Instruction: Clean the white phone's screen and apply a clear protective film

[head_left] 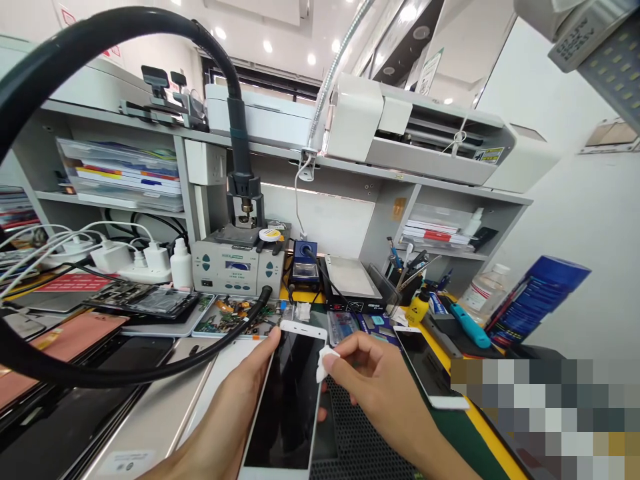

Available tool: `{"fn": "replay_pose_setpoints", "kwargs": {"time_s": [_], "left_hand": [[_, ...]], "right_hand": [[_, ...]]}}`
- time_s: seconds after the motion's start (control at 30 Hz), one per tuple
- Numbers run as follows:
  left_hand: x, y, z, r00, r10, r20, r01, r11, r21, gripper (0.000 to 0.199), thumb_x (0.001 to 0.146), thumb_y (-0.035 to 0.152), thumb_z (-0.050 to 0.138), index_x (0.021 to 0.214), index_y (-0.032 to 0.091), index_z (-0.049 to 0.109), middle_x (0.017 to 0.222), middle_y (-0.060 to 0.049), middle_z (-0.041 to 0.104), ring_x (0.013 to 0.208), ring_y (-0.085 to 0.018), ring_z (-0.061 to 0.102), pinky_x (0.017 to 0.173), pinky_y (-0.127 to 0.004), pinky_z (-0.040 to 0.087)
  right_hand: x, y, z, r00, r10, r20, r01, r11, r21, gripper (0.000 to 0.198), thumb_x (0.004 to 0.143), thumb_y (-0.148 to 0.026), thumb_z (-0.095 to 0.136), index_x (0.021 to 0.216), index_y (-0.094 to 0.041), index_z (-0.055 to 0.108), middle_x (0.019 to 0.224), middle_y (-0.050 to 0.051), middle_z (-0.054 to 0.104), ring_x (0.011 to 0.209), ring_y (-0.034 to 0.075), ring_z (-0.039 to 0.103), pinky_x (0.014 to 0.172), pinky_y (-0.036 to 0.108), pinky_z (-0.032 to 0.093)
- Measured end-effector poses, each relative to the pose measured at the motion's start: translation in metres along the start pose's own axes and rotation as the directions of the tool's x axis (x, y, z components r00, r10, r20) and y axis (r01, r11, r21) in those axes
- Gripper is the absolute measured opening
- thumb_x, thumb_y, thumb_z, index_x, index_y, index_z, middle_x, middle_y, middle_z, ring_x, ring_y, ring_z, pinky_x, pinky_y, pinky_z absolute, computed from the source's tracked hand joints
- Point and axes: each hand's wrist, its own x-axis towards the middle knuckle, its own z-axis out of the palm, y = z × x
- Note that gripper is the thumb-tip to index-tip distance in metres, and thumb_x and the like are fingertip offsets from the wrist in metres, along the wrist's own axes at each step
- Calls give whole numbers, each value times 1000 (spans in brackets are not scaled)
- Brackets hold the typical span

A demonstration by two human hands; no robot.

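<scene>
A white-framed smartphone (287,403) with a dark screen rests in my left hand (240,387), which grips it from the left side and beneath, fingertips showing at its right edge. Between thumb and fingers, my right hand (373,377) pinches a small white wipe (327,363) against the phone's upper right edge. Under the phone lies a black perforated mat (370,437). To the right of my right hand, another white phone screen (430,370) lies on the green work surface.
A thick black hose (125,23) loops across the left side from a hot-air station (237,267). Behind the phone stands a tray of circuit parts (235,313). Stacked devices (145,400) lie at left. A blue can (540,300) and a clear bottle (485,290) stand at right.
</scene>
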Motion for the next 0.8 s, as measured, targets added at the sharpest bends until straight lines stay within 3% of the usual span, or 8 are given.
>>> {"fn": "replay_pose_setpoints", "kwargs": {"time_s": [0.27, 0.43, 0.63, 0.8], "left_hand": [[4, -2, -1, 998, 43, 40, -40, 996, -79, 52, 89, 60, 60, 111, 14, 70, 90, -11, 75, 81, -27, 70, 81, -43, 58], [2, -1, -1, 999, 46, 21, -44, 997, -60, 51, 88, 62, 59, 100, 14, 72, 85, -9, 75, 71, -24, 69, 77, -40, 58], [0, 5, -1, 997, 27, 66, -18, 990, -137, 46, 89, 58, 59, 101, 15, 72, 88, -7, 76, 83, -25, 72, 77, -33, 55], [3, 8, -3, 999, -15, 50, 22, 991, -132, 53, 87, 64, 57, 97, 15, 72, 83, -8, 75, 83, -26, 72, 73, -31, 54]], "right_hand": [[0, 6, 1, 999, -38, 36, 41, 996, -79, 31, 93, -49, 62, 80, -22, 64, 74, 2, 70, 65, 17, 59, 60, 27, 42], [1, 3, 3, 995, 1, 101, 5, 999, -54, 30, 90, -48, 65, 77, -22, 61, 67, 1, 68, 59, 16, 57, 54, 25, 39], [-2, 0, 5, 980, 64, 189, -48, 995, -83, 31, 89, -47, 65, 74, -21, 59, 66, -1, 62, 59, 14, 49, 54, 24, 36], [-4, -1, 7, 964, 79, 254, -53, 993, -107, 27, 83, -41, 70, 72, -19, 58, 68, -2, 59, 62, 13, 48, 57, 24, 34]]}}
